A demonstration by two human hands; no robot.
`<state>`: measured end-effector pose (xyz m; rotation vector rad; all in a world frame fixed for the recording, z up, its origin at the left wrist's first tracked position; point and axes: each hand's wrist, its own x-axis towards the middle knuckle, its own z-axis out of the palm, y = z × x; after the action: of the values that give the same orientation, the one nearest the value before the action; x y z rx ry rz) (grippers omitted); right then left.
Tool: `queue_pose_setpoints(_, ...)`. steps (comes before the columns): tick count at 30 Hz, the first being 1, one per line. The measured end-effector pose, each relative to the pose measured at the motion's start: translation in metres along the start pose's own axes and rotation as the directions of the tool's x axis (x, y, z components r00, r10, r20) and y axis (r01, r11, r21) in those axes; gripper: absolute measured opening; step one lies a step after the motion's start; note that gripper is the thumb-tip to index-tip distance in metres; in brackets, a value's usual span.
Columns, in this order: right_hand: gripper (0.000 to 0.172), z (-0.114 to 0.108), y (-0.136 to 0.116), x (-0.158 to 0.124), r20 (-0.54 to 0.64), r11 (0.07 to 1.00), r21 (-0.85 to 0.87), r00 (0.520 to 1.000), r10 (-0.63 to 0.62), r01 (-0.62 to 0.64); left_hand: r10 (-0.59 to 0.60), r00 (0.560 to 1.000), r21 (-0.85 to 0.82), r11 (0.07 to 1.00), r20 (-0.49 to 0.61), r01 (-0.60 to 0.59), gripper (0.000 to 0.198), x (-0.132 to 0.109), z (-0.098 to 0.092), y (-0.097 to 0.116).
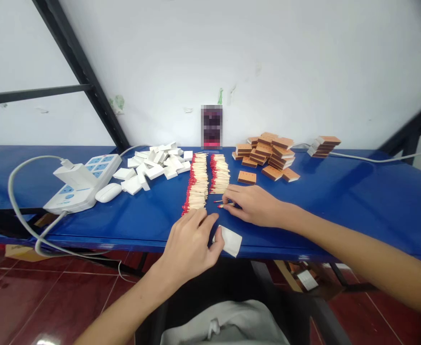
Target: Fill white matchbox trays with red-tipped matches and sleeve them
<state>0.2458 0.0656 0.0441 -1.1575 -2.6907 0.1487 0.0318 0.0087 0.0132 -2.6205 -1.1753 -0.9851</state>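
My right hand (249, 203) is closed in a pinch over a couple of red-tipped matches (226, 205), low over the blue table. Just above it lies the shorter row of matches (220, 175). My left hand (192, 244) has its fingertips at the near end of the longer match row (197, 184). A gap shows between its index finger and thumb, and the thumb tip meets the edge of a white inner matchbox tray (232, 241) near the table's front edge. What lies under the left fingertips is hidden.
White trays (154, 163) are heaped at left, beside a power strip (84, 184) with cables and a white rounded case (108, 192). Brown matchboxes (267, 151) pile up at right, with a small stack (324, 146) farther over. A blurred-out upright object (211, 127) stands against the wall.
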Motion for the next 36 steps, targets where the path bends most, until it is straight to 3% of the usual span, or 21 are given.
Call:
queue_pose_setpoints(3, 0.016, 0.002, 0.004, -0.004, -0.004, 1.0, 0.027, 1.0, 0.002, -0.002, 0.0, 0.999, -0.043, 0.999, 0.033, 0.002, 0.029, -0.001, -0.006, -0.003)
queue_pose_setpoints(10, 0.017, 0.001, 0.01, -0.011, -0.03, 0.997, 0.078, 1.0, -0.008, 0.01, 0.167, 0.951, -0.118, 0.983, 0.26, -0.14, 0.055, -0.006, -0.018, -0.01)
queue_pose_setpoints(16, 0.019, 0.001, 0.011, -0.011, -0.016, 0.988, 0.151, 0.999, 0.028, -0.025, 0.178, 0.961, -0.048, 0.984, 0.211, -0.172, 0.039, -0.01, -0.008, -0.011)
queue_pose_setpoints(20, 0.018, 0.0, 0.01, -0.013, -0.012, 0.988, 0.151, 0.999, 0.04, -0.038, 0.126, 0.971, -0.11, 0.988, 0.203, -0.105, 0.034, -0.01, -0.012, -0.014)
queue_pose_setpoints(25, 0.016, 0.0, 0.01, -0.013, 0.006, 0.984, 0.172, 0.999, 0.042, -0.042, 0.089, 0.958, -0.373, 0.928, 0.274, 0.02, 0.034, -0.01, -0.025, -0.024)
queue_pose_setpoints(27, 0.015, 0.001, 0.009, -0.012, 0.016, 0.983, 0.174, 0.999, 0.048, -0.05, 0.134, 0.966, -0.443, 0.896, 0.22, -0.023, 0.038, -0.011, -0.026, -0.028)
queue_pose_setpoints(29, 0.013, 0.001, 0.008, -0.013, 0.024, 0.986, 0.157, 0.999, 0.048, -0.052, 0.235, 0.965, -0.454, 0.877, 0.114, -0.16, 0.037, -0.012, -0.026, -0.031)
queue_pose_setpoints(32, 0.014, 0.002, 0.005, -0.015, 0.047, 0.995, 0.091, 0.998, 0.044, -0.049, 0.402, 0.915, -0.42, 0.825, -0.037, -0.379, 0.03, -0.014, -0.022, -0.033)
queue_pose_setpoints(36, 0.016, -0.003, 0.0, -0.021, 0.061, 0.998, 0.048, 0.997, 0.036, -0.039, 0.466, 0.873, -0.392, 0.783, -0.144, -0.483, 0.028, -0.015, -0.02, -0.033)
